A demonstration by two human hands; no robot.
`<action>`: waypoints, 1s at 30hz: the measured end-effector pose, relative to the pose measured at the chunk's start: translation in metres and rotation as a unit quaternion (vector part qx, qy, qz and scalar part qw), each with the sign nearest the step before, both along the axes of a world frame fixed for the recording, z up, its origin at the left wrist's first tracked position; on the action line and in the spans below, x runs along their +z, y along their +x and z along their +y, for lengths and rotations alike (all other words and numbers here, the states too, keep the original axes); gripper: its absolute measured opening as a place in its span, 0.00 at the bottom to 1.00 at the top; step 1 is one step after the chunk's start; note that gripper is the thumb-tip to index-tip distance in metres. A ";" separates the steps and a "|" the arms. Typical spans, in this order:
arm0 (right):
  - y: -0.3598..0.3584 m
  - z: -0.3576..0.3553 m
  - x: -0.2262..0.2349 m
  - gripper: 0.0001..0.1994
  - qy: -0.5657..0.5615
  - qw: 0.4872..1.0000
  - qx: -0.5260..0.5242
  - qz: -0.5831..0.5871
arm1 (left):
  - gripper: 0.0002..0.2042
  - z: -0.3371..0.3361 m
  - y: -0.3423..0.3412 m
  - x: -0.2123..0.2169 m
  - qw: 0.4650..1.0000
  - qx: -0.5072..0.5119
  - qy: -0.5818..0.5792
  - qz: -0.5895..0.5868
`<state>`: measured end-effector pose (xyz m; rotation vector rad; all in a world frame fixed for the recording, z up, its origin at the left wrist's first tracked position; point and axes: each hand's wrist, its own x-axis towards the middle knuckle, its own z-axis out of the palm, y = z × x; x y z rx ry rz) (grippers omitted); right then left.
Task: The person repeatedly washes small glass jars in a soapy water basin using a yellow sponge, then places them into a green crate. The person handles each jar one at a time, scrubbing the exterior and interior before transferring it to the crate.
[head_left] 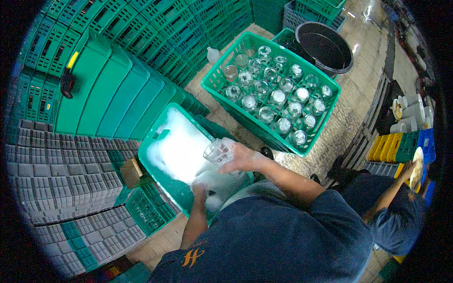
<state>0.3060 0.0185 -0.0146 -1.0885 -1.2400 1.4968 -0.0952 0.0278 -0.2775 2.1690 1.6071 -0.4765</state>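
My right hand is wrapped round a clear drinking glass, tilted on its side above white foam. Suds cling to the fingers and the glass. Lower down, my left hand dips into the foam inside a green plastic tub; its fingers are hidden by the suds, so whether it holds anything does not show. Beyond the tub is a green crate packed with several rows of clear glasses, many with foam on them.
A black round tub stands behind the crate, and a white plastic bottle is on the floor. Stacked green crates and grey racks line the left. At right, a person holds a pale plate-like thing.
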 end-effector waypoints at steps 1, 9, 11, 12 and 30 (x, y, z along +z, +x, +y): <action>0.005 0.004 -0.003 0.37 0.005 1.000 -0.005 -0.003 | 0.10 0.006 -0.005 0.007 0.998 -0.040 0.042 0.022; 0.041 0.020 -0.009 0.37 0.003 1.000 0.000 0.008 | 0.12 0.052 0.039 0.146 0.864 0.390 -0.136 -0.290; 0.051 0.020 -0.010 0.34 0.000 1.000 0.019 0.009 | 0.15 0.066 0.078 0.201 0.872 0.362 -0.100 -0.314; 0.056 0.020 -0.011 0.35 -0.018 0.999 0.017 0.025 | 0.17 0.073 0.098 0.228 0.905 0.289 -0.035 -0.309; 0.126 0.008 -0.011 0.37 -0.037 0.991 -0.087 0.100 | 0.13 0.303 0.391 0.311 0.699 -0.651 0.289 0.064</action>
